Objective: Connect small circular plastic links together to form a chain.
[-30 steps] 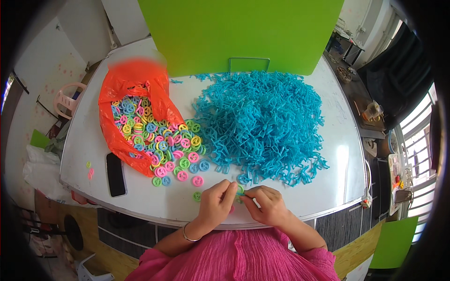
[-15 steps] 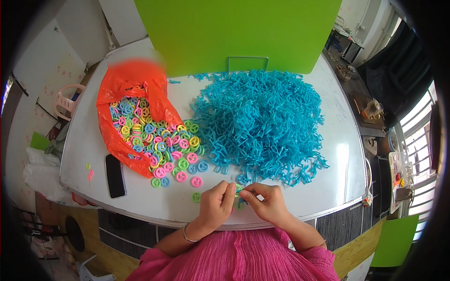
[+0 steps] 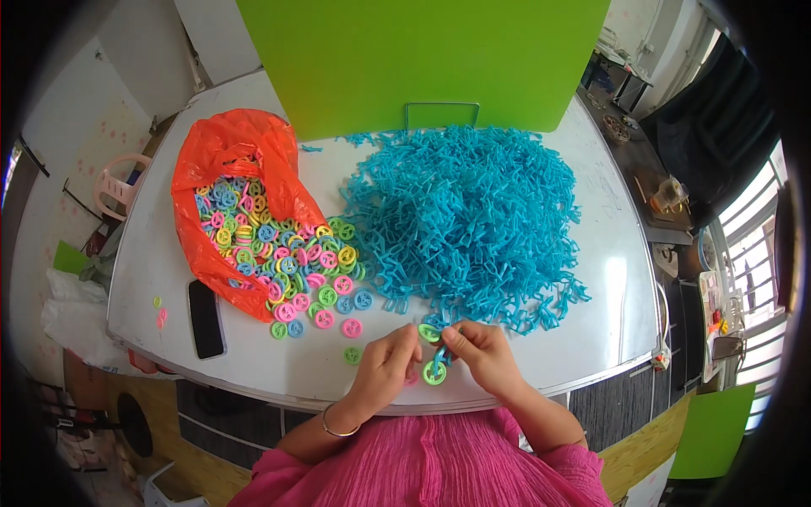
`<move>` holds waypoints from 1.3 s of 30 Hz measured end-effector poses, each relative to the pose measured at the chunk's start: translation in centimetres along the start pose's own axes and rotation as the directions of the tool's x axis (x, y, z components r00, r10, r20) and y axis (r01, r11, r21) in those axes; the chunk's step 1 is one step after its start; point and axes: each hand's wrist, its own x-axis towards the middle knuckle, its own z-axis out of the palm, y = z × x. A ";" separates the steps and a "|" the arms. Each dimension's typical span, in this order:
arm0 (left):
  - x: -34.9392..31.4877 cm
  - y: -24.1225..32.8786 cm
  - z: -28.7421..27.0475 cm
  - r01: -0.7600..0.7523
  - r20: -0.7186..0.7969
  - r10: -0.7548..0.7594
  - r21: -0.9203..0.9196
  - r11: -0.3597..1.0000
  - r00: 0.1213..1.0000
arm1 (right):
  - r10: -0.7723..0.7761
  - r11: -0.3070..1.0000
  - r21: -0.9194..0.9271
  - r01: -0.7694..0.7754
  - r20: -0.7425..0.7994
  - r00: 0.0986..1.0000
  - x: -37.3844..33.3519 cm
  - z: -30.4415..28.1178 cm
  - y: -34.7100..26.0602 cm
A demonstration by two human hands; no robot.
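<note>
Near the table's front edge my left hand is closed, its fingertips at the rim of a small green plastic wheel. My right hand pinches a blue forked plastic piece between thumb and fingers. A second green wheel is at the lower end of that blue piece. Partly behind my left fingers shows a pink wheel. Just beyond my hands lies a blue wheel. The large heap of blue forked pieces rises behind them.
A red plastic bag at the left spills several coloured wheels onto the white table. Beside it lies a dark phone. A green board with a wire stand stands at the back.
My hands have parted slightly, and the green wheel between them shows more fully. The blue piece and lower green wheel have come into clearer view. A blur over the red bag is gone.
</note>
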 end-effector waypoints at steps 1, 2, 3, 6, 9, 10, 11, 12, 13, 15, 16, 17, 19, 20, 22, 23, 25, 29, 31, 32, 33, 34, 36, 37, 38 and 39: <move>-0.1 0.2 -0.3 -0.029 -0.008 0.029 0.043 0.999 1.000 | 0.053 0.998 0.042 -0.053 0.017 0.998 0.1 -0.2 -0.4; -0.3 0.3 -0.8 -0.056 -0.016 0.058 0.087 0.995 0.998 | 0.105 0.991 0.083 -0.108 0.039 0.994 0.2 -0.4 -0.8; -0.3 0.4 -1.2 -0.056 -0.018 0.058 0.087 0.995 0.998 | 0.148 0.973 0.169 -0.155 0.055 0.987 0.1 -0.1 -1.7; -0.4 1.2 -2.7 -0.154 -0.082 0.189 0.316 0.936 0.979 | 0.240 0.922 0.283 -0.266 0.123 0.963 0.1 -1.0 -1.1; -0.9 1.9 -3.6 -0.143 0.010 0.166 0.556 0.819 0.986 | 0.289 0.784 0.501 -0.368 0.230 0.929 0.0 -1.6 -1.0; -1.1 1.5 -3.8 -0.220 0.099 0.202 0.614 0.758 0.974 | 0.288 0.783 0.501 -0.367 0.231 0.929 0.0 -1.7 -1.2; -1.2 1.2 -3.9 -0.297 0.187 0.231 0.660 0.690 0.955 | 0.307 0.757 0.517 -0.400 0.259 0.916 0.0 -1.7 -1.4; -1.4 1.0 -3.8 -0.296 0.185 0.232 0.661 0.690 0.955 | 0.324 0.729 0.532 -0.431 0.287 0.901 -0.1 -1.8 -1.5; -1.6 0.8 -3.7 -0.306 0.199 0.233 0.666 0.680 0.952 | 0.324 0.730 0.530 -0.432 0.288 0.901 0.0 -1.8 -1.4; -1.6 0.7 -3.4 -0.320 0.218 0.234 0.667 0.672 0.947 | 0.290 0.693 0.567 -0.445 0.345 0.893 0.0 -2.1 -1.2; -1.6 0.8 -3.3 -0.342 0.242 0.241 0.689 0.639 0.940 | 0.291 0.694 0.568 -0.443 0.342 0.894 -0.2 -2.3 -1.4; -1.7 1.0 -3.3 -0.361 0.264 0.248 0.711 0.603 0.932 | 0.284 0.691 0.571 -0.443 0.349 0.893 -0.3 -2.4 -1.7; -1.5 0.5 -3.2 -0.386 0.289 0.257 0.734 0.559 0.922 | 0.277 0.690 0.574 -0.441 0.354 0.893 -1.0 -3.0 -2.0; -1.3 0.2 -3.3 -0.410 0.315 0.265 0.755 0.512 0.911 | 0.258 0.781 0.467 -0.415 0.364 0.895 -1.6 -3.6 -1.9; -1.0 -0.4 -3.5 -0.406 0.328 0.240 0.734 0.544 0.914 | 0.187 0.970 0.072 -0.232 0.391 0.901 -2.7 -6.0 -2.4; -1.0 -0.5 -3.5 -0.397 0.338 0.213 0.716 0.574 0.917 | 0.137 0.977 -0.208 -0.052 0.422 0.896 -3.8 -7.8 -3.4; -1.2 -0.6 -3.7 -0.395 0.329 0.221 0.719 0.572 0.918 | 0.246 0.862 -0.506 0.035 0.478 0.843 -5.7 -10.0 -6.2; -0.6 -0.7 -3.3 -0.377 0.308 0.219 0.711 0.594 0.926 | 0.483 0.694 -0.718 -0.050 0.413 0.772 -10.5 -12.5 -6.6; -0.6 -0.4 -2.9 -0.320 0.272 0.177 0.697 0.641 0.946 | 0.549 0.437 -0.899 -0.029 0.241 0.800 -12.1 -12.3 -5.9; -0.6 -0.2 -2.8 -0.265 0.241 0.134 0.678 0.685 0.961 | 0.550 0.437 -0.899 -0.032 0.239 0.800 -12.4 -12.2 -5.7; -0.5 -0.1 -2.5 -0.267 0.243 0.134 0.678 0.685 0.961 | 0.565 0.372 -0.928 -0.029 0.201 0.800 -12.6 -12.0 -5.5; -0.5 0.0 -2.3 -0.244 0.198 0.149 0.647 0.723 0.969 | 0.576 0.306 -0.952 -0.025 0.164 0.801 -12.7 -11.8 -5.4; -0.5 0.0 -2.3 -0.223 0.152 0.164 0.612 0.758 0.975 | 0.445 0.360 -0.931 0.068 0.235 0.864 -12.3 -11.3 -5.8; -0.4 -0.3 -2.4 -0.248 0.129 0.214 0.586 0.771 0.968 | 0.302 0.399 -0.902 0.168 0.302 0.904 -11.9 -11.0 -6.0; -0.2 -0.5 -2.5 -0.276 0.106 0.263 0.560 0.781 0.959 | 0.299 0.399 -0.901 0.169 0.302 0.905 -11.0 -10.3 -6.2; -0.2 -0.3 -2.4 -0.274 0.101 0.263 0.563 0.780 0.959 | 0.187 0.430 -0.873 0.230 0.335 0.923 -9.7 -9.3 -6.4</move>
